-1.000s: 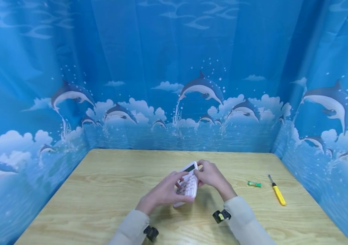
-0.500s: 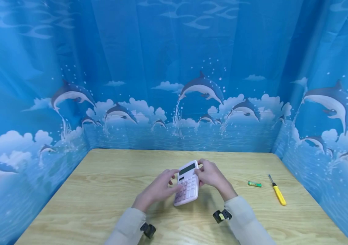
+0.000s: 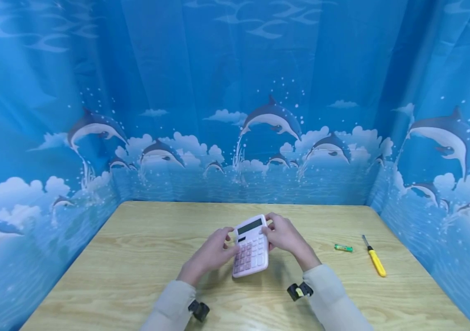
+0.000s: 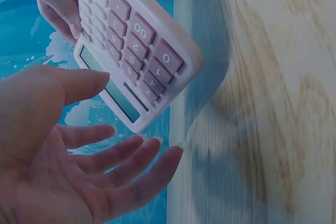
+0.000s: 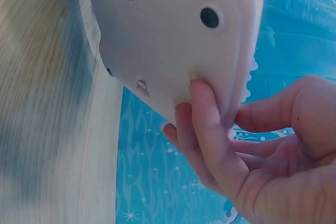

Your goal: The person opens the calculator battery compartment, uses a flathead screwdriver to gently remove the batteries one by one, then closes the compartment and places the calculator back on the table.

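Note:
A pale pink calculator (image 3: 255, 257) is held tilted above the table, its keys and display toward the head camera. My right hand (image 3: 283, 235) grips its upper right edge. The right wrist view shows that hand's fingers (image 5: 207, 114) pressed on the calculator's plain back (image 5: 152, 35), with the thumb around the edge. By the left edge is my left hand (image 3: 209, 253), its fingers spread and loosely bent. In the left wrist view, its thumb (image 4: 86, 83) overlaps the display; whether it touches cannot be told. The other left fingers stay apart from the calculator.
A green battery (image 3: 343, 248) lies on the wooden table (image 3: 156, 248) to the right. Beyond it lies a screwdriver (image 3: 376, 263) with a yellow handle. A blue dolphin-print curtain (image 3: 235, 92) encloses the table's back and sides.
My left hand has let go of the calculator's face and drawn back to the left. The calculator has turned more toward the head camera, still in my right hand.

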A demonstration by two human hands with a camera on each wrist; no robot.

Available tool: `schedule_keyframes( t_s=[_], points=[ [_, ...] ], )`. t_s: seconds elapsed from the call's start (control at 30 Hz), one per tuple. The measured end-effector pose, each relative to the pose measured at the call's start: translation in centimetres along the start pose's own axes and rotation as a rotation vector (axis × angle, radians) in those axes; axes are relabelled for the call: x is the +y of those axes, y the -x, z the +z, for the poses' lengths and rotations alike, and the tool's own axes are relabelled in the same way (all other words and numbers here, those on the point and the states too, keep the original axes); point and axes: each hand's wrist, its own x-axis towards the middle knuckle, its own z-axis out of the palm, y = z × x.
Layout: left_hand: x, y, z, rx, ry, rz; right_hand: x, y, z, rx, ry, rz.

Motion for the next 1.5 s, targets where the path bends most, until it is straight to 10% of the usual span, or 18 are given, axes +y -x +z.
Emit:
schedule_keyframes(
  t_s=[1.5],
  points=[
    [0.22,0.13,0.06,-0.045,0.280,-0.217,0.31,-0.18,0.23,-0.031,-0.010,-0.021]
  ],
)
